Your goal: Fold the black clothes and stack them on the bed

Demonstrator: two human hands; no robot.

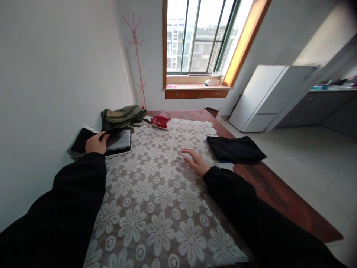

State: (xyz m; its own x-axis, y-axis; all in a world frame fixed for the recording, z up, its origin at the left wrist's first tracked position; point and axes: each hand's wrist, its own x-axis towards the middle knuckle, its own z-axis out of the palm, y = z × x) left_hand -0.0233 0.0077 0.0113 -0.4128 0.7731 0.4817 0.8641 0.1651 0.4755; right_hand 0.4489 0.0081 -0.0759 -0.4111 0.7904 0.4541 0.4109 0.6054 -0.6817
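Observation:
My left hand (96, 143) is at the wall side of the table, its fingers closed on the raised dark edge of a folded black cloth. That cloth lies in a low pile of black and grey folded cloth (119, 141), whose exact kind I cannot make out. My right hand (196, 162) is over the middle of the flower-patterned tablecloth (164, 195), fingers apart and holding nothing. To its right, a flat folded black cloth (236, 148) with a blue edge beneath lies near the table's right side.
An olive-green backpack (122, 116) rests behind the left pile, against the wall. A red tissue pack (161, 122) stands near the far end. The reddish wooden table edge (279, 190) runs along the right. Beyond are a pink coat rack (138, 56) and a white refrigerator (260, 93).

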